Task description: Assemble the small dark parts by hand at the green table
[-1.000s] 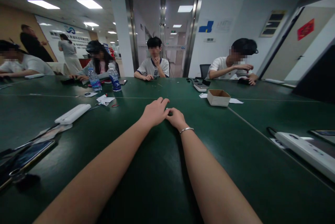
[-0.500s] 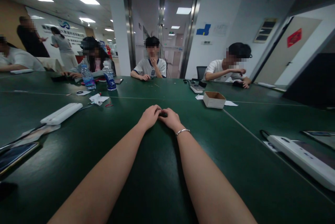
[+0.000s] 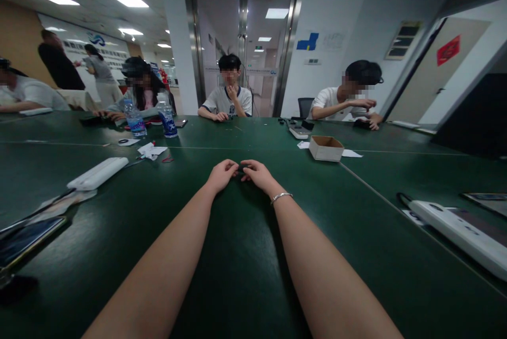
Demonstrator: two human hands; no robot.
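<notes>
My two hands meet over the middle of the green table (image 3: 233,238), fingertips facing each other. Between them is a small dark object (image 3: 241,169), too small and shaded to name. My left hand (image 3: 222,175) pinches its left side with thumb and fingers together. From the right, my right hand (image 3: 258,175) has its fingers curled round the other side; a silver bracelet (image 3: 281,198) circles that wrist. The fingers hide much of the object.
An open cardboard box (image 3: 326,150) stands ahead to the right. White power strips (image 3: 97,172) lie on both sides, with a phone (image 3: 29,238) at left. Two water bottles (image 3: 167,117) stand beyond. Several people sit across the table, one person (image 3: 225,99) directly opposite.
My hands have drawn slightly apart, so a gap with the dark object shows between the fingertips. The view has shifted slightly.
</notes>
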